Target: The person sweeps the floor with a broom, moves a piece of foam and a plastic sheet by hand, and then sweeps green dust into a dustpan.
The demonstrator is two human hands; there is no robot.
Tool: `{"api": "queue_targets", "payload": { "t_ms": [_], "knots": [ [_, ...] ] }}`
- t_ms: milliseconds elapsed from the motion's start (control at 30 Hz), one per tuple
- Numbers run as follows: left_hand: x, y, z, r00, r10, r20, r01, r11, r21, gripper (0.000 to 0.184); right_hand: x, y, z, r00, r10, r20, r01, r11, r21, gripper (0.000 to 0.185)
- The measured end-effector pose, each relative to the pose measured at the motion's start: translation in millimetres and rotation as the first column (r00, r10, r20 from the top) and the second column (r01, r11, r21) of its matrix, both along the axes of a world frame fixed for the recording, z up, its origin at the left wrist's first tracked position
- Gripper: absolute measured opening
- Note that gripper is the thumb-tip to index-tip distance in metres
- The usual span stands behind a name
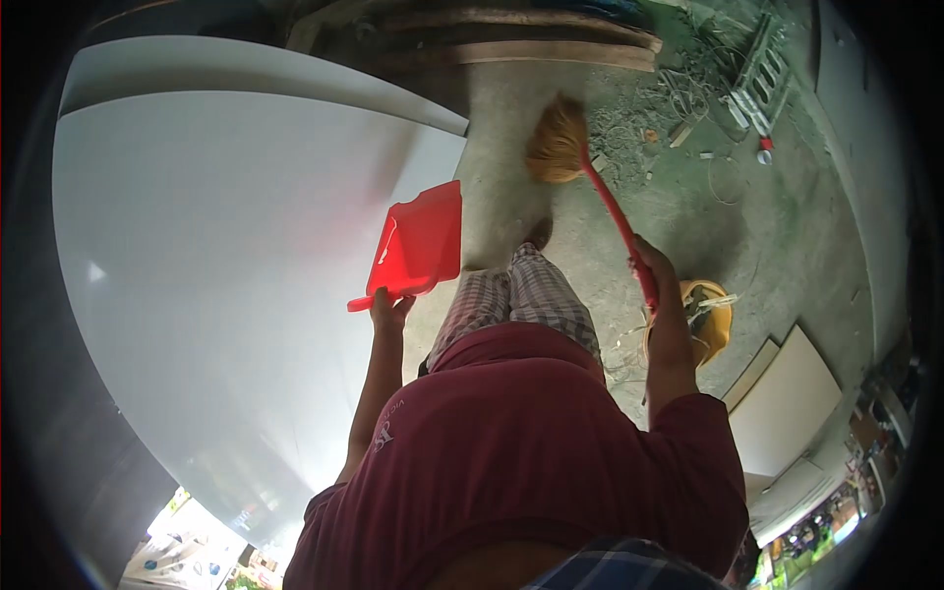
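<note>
My left hand is closed round the handle end of a red dustpan. A thin white strip lies in the dustpan, which is held beside the large white panel. In my right hand is the red handle of a broom, its straw-coloured bristles angled forward over the concrete floor. The bristle end is left of a patch of grey debris. Whether the bristles touch the floor I cannot tell.
Large white panels fill the left side. A yellow bucket with scraps stands by my right forearm. Ahead lie wooden planks, tangled wire and a perforated metal piece. Pale boards rest at the right.
</note>
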State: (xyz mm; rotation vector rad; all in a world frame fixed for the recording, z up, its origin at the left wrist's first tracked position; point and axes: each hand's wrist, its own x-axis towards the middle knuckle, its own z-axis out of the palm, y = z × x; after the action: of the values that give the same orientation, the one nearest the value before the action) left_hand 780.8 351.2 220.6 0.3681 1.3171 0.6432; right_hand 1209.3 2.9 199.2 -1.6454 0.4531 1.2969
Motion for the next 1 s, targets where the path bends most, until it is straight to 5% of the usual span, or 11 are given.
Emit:
{"api": "queue_targets", "payload": {
  "t_ms": [200,367,533,700,767,833,1000],
  "knots": [
    [17,21,6,0.999,-0.029,0.028,0.028,0.999,0.030,0.036,52,-54,16,0.994,-0.107,-0.016,0.108,0.993,0.054,0.035],
    [9,16,6,0.999,-0.007,0.038,0.006,1.000,0.008,0.036,29,-58,100,0.994,0.019,0.104,-0.019,1.000,0.006,0.049],
    [-12,21,-18,0.999,0.045,-0.029,-0.047,0.997,-0.063,0.036,-39,-27,155,0.991,0.136,0.021,-0.135,0.990,-0.026,0.056],
    [-6,24,-21,0.994,0.085,-0.064,-0.087,0.996,-0.028,0.036,-52,-9,135,0.964,0.242,-0.112,-0.244,0.970,-0.008,0.045],
    [11,19,-3,0.996,0.050,-0.079,-0.052,0.998,-0.021,0.030,-37,-33,95,0.883,0.454,-0.118,-0.461,0.887,-0.035,0.038],
    [25,13,7,0.996,0.015,-0.093,-0.017,1.000,-0.015,0.024,-9,-44,99,0.908,0.381,-0.173,-0.409,0.896,-0.176,0.029],
    [43,1,15,0.997,0.033,-0.075,-0.035,0.999,-0.029,0.027,76,-71,74,0.808,0.584,0.079,-0.500,0.751,-0.431,0.027]
  ]
}}
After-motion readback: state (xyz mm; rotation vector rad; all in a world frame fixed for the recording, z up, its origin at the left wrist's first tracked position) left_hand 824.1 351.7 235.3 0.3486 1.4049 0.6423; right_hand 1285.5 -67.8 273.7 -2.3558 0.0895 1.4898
